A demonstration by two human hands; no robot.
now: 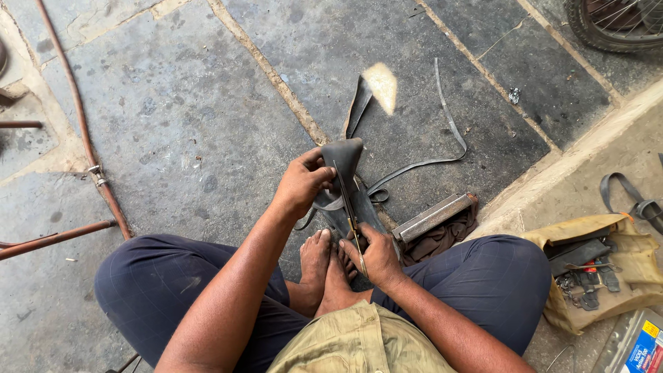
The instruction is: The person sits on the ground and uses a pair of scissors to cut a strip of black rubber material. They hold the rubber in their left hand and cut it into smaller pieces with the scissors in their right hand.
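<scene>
1. A reddish-brown hose (83, 131) is running down the stone floor (186, 103) at the far left, with a metal clamp partway along it.
2. The person is sitting cross-legged on the floor in dark blue trousers, bare feet (324, 266) tucked together in the middle.
3. The left hand (302, 183) is gripping a folded piece of black rubber inner tube (343, 162), fingers curled tightly around its left edge and holding it upright above the feet.
4. The right hand (378, 255) is clenching around the lower end of a thin metal tool (351, 217), which is lying along the tube's face; it looks like scissors or a blade, but I cannot tell which.
5. Thin strips of black rubber (442, 124) are trailing from the tube and looping across the floor just behind it.
6. A flat metal block (434, 216) is resting on a dark cloth just beside the right knee.
7. An open tan tool pouch (601, 266) is lying at the far right on the raised step, holding small dark tools.
8. A bicycle wheel (615, 24) is showing at the top right corner.
</scene>
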